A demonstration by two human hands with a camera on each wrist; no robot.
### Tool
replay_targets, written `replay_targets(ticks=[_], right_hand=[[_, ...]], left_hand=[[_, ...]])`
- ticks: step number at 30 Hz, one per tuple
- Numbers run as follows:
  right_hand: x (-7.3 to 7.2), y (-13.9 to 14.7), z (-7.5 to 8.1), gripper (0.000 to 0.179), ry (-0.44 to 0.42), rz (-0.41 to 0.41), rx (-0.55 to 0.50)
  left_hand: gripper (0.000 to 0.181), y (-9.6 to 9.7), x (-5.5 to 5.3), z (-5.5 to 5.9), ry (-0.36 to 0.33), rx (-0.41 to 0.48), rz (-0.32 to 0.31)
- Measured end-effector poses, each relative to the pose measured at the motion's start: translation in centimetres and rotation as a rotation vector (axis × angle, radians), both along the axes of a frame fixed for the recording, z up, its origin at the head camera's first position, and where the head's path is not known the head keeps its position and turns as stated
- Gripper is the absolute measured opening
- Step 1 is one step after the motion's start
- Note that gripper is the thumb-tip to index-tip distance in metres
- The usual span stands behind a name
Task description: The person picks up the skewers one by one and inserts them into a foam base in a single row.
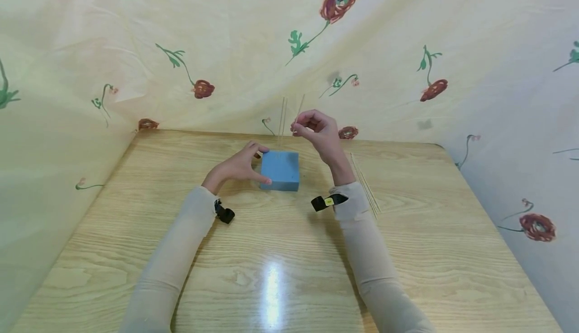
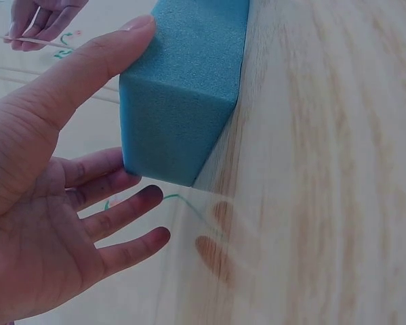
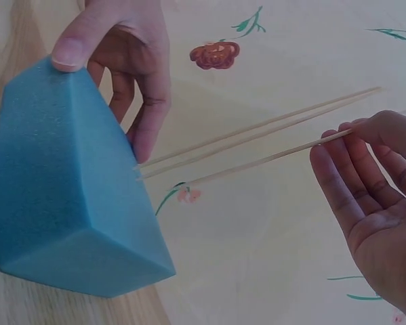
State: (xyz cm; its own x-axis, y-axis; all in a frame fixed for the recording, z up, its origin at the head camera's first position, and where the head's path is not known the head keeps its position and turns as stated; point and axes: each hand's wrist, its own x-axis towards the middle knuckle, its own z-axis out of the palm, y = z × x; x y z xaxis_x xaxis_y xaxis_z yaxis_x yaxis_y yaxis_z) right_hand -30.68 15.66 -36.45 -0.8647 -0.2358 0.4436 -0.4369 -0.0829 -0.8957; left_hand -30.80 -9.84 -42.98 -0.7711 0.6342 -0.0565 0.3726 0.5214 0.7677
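Note:
A blue foam block sits on the wooden table, with two thin wooden skewers standing side by side in its top. My left hand grips the block's left side, thumb on the front edge and index finger at the back; its other fingers spread away from the foam. Above and right of the block, my right hand pinches another wooden skewer between thumb and fingertips. That skewer slants, its lower end pointing toward the block's top and apart from it in the right wrist view.
Several loose skewers lie in a narrow bundle on the table, right of my right forearm. A flower-printed cloth rises behind the table's back edge and along both sides. Each wrist carries a small black camera.

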Motion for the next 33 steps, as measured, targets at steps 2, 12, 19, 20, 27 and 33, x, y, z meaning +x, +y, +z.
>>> replay_targets(ticks=[2,12,19,20,27,33], right_hand=[[-0.1,-0.1,-0.2,0.008,-0.001,-0.012,0.018],[-0.4,-0.8,-0.9,0.01,0.012,-0.041,0.057],[-0.3,-0.9,-1.2,0.012,0.009,-0.044,0.054],[-0.3,-0.9,-1.2,0.012,0.009,-0.046,0.054],[-0.4,-1.1,-1.4,0.011,0.006,-0.041,0.057],[-0.4,-1.1,-1.5,0.01,0.005,-0.035,0.044]], left_hand=[[0.088,0.0,0.0,0.1,0.001,0.0,-0.001],[0.089,0.1,0.3,0.5,0.003,0.0,0.005],[0.09,0.0,0.3,0.4,0.0,0.004,0.002],[0.09,0.0,0.2,0.4,0.0,0.004,0.002],[0.089,-0.1,0.2,0.2,0.004,-0.001,0.001],[0.089,-0.1,0.4,0.5,0.007,0.0,0.001]])
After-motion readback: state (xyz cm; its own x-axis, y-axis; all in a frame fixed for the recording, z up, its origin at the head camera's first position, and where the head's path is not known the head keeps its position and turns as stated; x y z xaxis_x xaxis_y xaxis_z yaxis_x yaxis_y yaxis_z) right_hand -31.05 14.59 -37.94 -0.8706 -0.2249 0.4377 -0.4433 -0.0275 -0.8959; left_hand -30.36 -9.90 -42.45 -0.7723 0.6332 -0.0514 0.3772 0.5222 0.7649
